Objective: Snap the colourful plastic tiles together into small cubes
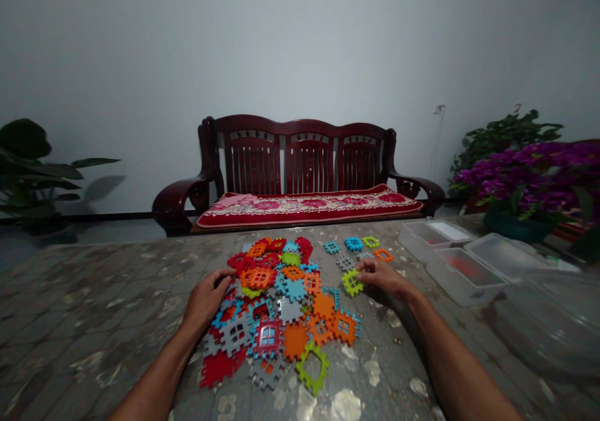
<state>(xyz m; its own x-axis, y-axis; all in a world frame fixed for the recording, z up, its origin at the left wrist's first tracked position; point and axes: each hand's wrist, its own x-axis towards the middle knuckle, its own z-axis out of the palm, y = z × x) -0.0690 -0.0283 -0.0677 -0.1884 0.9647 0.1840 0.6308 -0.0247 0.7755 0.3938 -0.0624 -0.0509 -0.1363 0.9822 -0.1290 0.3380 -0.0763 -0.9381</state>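
A heap of flat plastic waffle-edged building tiles (267, 302) in red, orange, blue, grey and green lies on the stone-patterned tabletop (94, 321). My left hand (205, 297) rests on the heap's upper left side, fingers over red and blue tiles. My right hand (379, 276) is to the right of the heap, its fingertips at a lime green tile (352, 282). A small grey tile (345, 263) lies just beyond those fingers. Several small separate tiles (354, 243) lie farther back.
Clear plastic storage boxes with lids (462, 265) stand on the table's right side, and a clear curved plastic cover (548, 321) sits at the right front. Beyond the table's far edge are a dark wooden bench (300, 158) with a red cushion, and potted plants.
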